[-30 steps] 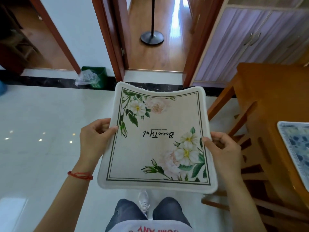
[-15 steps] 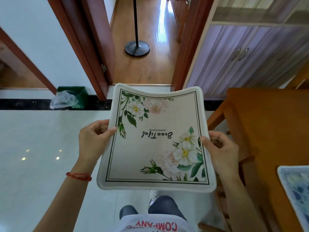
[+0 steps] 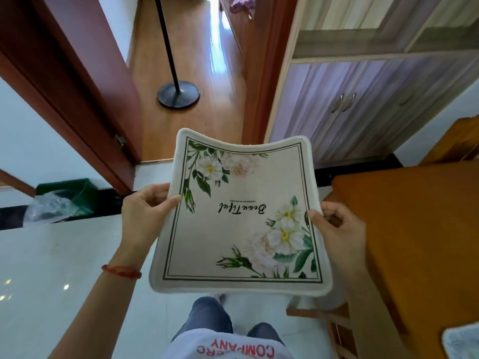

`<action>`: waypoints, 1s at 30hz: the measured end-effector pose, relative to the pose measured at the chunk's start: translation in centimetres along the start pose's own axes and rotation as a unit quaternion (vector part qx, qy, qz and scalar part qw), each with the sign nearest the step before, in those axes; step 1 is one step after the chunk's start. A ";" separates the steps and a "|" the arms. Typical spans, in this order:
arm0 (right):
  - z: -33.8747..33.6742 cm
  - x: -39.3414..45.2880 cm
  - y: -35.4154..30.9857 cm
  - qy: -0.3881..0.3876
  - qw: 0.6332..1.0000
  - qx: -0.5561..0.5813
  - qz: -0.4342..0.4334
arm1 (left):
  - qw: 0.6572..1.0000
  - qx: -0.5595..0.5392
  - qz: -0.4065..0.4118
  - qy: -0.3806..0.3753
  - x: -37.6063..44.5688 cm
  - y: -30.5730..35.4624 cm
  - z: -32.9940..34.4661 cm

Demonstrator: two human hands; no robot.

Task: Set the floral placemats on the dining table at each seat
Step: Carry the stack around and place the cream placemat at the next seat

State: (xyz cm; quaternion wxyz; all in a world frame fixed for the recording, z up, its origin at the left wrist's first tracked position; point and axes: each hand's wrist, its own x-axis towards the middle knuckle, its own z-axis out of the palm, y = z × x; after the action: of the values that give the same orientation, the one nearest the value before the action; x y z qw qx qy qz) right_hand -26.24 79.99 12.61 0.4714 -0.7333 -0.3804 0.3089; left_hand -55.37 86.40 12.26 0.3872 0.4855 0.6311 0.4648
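Cream fabric, printed with white and blush flowers, fills the middle of my view: one placemat [image 3: 241, 216], held in the air between my two hands over the pale floor, not yet on the table [image 3: 404, 229]. My left hand [image 3: 145, 213] pinches its edge at nine o'clock, thumb on the printed face and fingers curled beneath; my right hand [image 3: 339, 226] closes on the opposite edge at three o'clock in the same way. I judge the two-sided hold keeps the soft mat spread and roughly level; even so, its far edge at twelve o'clock dips in the middle while the far corners ride up. The printed face is up. The script word on it reads upside down to me, so its top points back toward my body at six o'clock. The mat is close to square, with the slightly longer run from six to twelve o'clock, away from me. The wooden table stands at three o'clock, just beside my right hand, its near stretch bare. At five o'clock, in the corner of the view, a blue mat [image 3: 461, 343] already lies on the table. By my reading, this seat's mat comes next, and it may need turning to face the sitter.
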 end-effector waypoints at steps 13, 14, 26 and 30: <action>3.7 14.2 -2.8 0.119 0.993 0.019 0.011 | 0.989 0.014 0.041 -0.143 19.4 4.6 9.7; 3.6 14.9 -2.7 0.125 0.992 0.019 0.016 | 0.987 0.015 0.043 -0.153 20.4 4.8 10.6; -1.3 24.8 -0.9 0.209 0.973 0.042 0.085 | 0.971 0.056 0.073 -0.222 27.3 8.6 25.7; -4.5 27.8 -0.9 0.255 0.964 0.019 0.080 | 0.960 0.081 0.080 -0.256 28.6 10.2 31.7</action>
State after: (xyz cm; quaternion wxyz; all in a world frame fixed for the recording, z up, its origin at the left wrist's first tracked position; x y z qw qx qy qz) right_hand -8.33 101.77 12.45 0.5400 -0.8069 -0.1819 0.1558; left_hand -29.52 121.93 12.48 0.4570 0.6671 0.5049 0.3020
